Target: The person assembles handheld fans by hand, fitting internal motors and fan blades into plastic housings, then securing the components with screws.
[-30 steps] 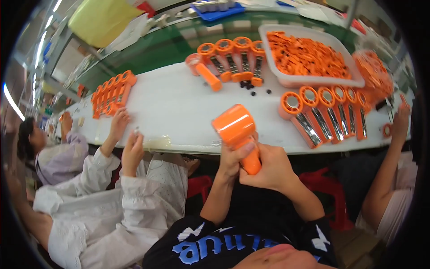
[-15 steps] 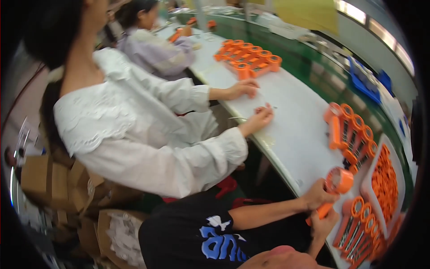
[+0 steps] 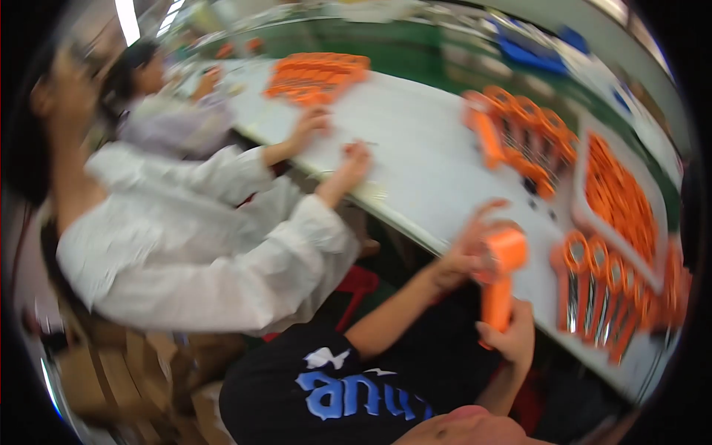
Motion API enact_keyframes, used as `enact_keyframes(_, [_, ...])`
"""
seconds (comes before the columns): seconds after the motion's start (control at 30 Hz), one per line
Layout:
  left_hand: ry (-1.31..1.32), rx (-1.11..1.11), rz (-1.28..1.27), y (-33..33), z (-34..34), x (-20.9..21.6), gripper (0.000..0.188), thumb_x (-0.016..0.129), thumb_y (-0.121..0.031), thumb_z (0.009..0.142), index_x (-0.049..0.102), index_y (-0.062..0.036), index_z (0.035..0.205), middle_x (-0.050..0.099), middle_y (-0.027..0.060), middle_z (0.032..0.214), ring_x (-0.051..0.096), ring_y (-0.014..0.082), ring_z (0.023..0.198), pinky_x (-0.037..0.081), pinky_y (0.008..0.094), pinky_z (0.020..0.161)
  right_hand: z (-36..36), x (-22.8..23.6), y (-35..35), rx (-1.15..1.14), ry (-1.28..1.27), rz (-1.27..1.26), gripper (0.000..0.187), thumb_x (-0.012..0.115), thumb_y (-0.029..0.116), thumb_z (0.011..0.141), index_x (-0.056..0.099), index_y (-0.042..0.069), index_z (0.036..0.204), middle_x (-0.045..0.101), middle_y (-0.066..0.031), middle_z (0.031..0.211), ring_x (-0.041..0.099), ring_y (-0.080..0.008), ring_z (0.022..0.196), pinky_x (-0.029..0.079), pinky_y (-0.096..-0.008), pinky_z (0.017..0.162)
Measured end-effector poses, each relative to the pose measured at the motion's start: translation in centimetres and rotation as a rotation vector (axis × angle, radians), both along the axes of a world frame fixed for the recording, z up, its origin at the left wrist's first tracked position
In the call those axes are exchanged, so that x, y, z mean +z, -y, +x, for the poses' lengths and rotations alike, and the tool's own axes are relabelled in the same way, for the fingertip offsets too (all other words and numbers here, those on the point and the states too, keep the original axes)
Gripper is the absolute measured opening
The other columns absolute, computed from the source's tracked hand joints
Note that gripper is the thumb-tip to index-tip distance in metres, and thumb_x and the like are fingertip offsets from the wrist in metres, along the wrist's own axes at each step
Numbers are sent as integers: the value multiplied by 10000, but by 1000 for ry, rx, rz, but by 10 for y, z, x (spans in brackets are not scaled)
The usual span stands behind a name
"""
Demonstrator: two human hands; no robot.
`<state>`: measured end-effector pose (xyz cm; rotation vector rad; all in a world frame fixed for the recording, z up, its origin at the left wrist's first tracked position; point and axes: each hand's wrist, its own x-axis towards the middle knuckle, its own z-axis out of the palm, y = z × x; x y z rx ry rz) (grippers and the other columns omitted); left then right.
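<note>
The picture is blurred by head motion. I hold an orange hand-held tool (image 3: 501,276) with a round head and a straight handle in front of my chest, at the near edge of the white table (image 3: 423,159). My right hand (image 3: 510,337) grips the bottom of its handle. My left hand (image 3: 469,248) is wrapped around the round head, fingers spread over its far side.
A row of the same orange tools (image 3: 597,293) lies at my right; another group (image 3: 519,133) sits farther back. A white tray of orange parts (image 3: 621,200) stands at the right. A person in a white top (image 3: 215,245) sits close on my left, hands on the table.
My view has swung from the left back toward the table, so the tool now sits nearer the centre. Both hands keep their hold on the orange tool.
</note>
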<state>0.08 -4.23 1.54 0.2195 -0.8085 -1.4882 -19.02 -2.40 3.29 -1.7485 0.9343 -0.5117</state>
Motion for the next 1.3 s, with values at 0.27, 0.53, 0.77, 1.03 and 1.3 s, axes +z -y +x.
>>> enact_keyframes(0.27, [698, 749, -238, -26, 1, -27, 723, 713, -527, 771, 501, 17, 1198, 583, 187, 1066, 594, 232, 865, 509, 351, 734, 25, -66, -52, -539, 979, 300, 339, 569, 344, 913, 552, 45, 1073, 538, 1, 724, 471, -109, 576, 377, -236, 541])
enact_keyframes(0.53, [889, 860, -747, -43, -13, -46, 651, 719, -526, 760, 528, -55, 1167, 558, 205, 1072, 585, 291, 822, 498, 382, 707, 59, -83, -54, -1139, 1199, 805, 403, 323, 391, 991, 534, 48, 1001, 578, -40, 782, 562, -144, 708, 447, -255, 654])
enact_keyframes(0.77, [881, 654, -617, -60, -21, -40, 558, 817, -343, 645, 575, -132, 1102, 558, 175, 1092, 579, 334, 916, 500, 424, 769, 59, -116, -48, -1020, 1375, 744, 390, 328, 379, 983, 561, 68, 947, 612, -59, 865, 598, -183, 827, 485, -302, 761])
enact_keyframes(1.03, [744, 689, -556, -51, -38, -50, 471, 831, -192, 579, 640, -148, 1006, 571, 148, 1107, 574, 340, 972, 508, 455, 809, 63, -96, -29, -1137, 1306, 662, 394, 308, 375, 1022, 548, 63, 1045, 606, -46, 975, 594, -151, 872, 491, -290, 792])
enact_keyframes(1.3, [726, 605, -588, -39, -43, -51, 412, 821, -187, 578, 642, -145, 947, 579, 134, 1060, 572, 322, 948, 517, 450, 790, 66, -126, -37, -1335, 1199, 789, 323, 304, 307, 1042, 533, 80, 1060, 603, -27, 980, 592, -122, 875, 494, -260, 762])
